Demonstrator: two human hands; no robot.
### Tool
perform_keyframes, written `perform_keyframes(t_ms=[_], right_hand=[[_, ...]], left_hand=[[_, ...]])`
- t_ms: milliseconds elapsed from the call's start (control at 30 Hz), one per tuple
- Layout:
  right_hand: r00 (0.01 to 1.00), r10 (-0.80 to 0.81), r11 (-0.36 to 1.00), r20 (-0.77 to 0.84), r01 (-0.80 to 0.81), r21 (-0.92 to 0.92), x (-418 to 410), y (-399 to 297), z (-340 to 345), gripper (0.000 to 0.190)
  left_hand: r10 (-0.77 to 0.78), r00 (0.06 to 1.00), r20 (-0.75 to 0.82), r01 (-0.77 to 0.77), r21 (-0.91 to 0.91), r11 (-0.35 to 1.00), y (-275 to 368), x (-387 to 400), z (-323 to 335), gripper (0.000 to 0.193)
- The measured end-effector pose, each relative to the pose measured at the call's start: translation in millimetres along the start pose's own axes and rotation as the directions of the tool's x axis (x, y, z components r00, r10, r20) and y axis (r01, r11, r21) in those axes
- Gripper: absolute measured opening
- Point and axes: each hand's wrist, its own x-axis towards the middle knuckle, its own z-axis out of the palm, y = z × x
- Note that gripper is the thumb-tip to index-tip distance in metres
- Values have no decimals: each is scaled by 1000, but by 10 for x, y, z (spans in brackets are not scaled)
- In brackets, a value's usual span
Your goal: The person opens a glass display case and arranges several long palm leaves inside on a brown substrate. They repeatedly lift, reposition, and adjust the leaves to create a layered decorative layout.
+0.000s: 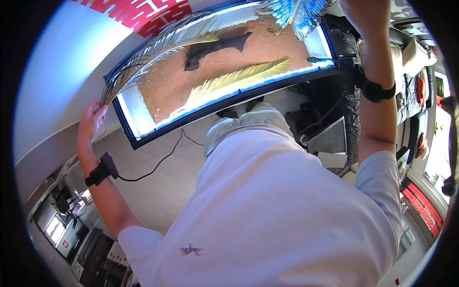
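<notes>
My left hand (94,118) pinches the stem end of a long brownish-yellow pinnate frond (163,50), thumb on top. It arches over the left and back of a black-framed rectangular tank (200,119). Bright light lines the tank's edges, and its bottom is tan with a dark irregular patch (215,48). Along the front inner side lies a yellow frond (240,76), seemingly flat. A blue-lit frond (294,16) hangs over the back right corner. Close to it, my right hand (364,16) is cut off by the top edge; its fingers and any grip are hidden.
Each forearm wears a black strap, and a cable (154,175) runs from the left strap's device (109,165). Right of the tank stands a dark sofa (349,125) with cushions (414,57). A framed panel (328,138) leans near my legs. A wall (64,64) borders the left.
</notes>
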Motion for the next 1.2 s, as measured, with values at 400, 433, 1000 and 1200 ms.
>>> perform_keyframes(t_ms=[400, 433, 1000, 1200], right_hand=[[850, -455, 890, 264, 420, 181, 204, -468, 862, 24], [856, -458, 886, 242, 418, 199, 193, -513, 956, 24], [950, -307, 950, 62, 309, -39, 78, -352, 1442, 33], [976, -81, 992, 201, 58, 115, 105, -173, 1408, 35]], left_hand=[[332, 943, 4, -315, 323, 892, 1275, 322, 496, 22], [378, 926, 1, -334, 470, 817, 1458, 328, 540, 20], [517, 846, 131, -412, 776, 478, 3371, -446, 1211, 30], [534, 839, 100, -368, 828, 423, 3498, -364, 1247, 29]])
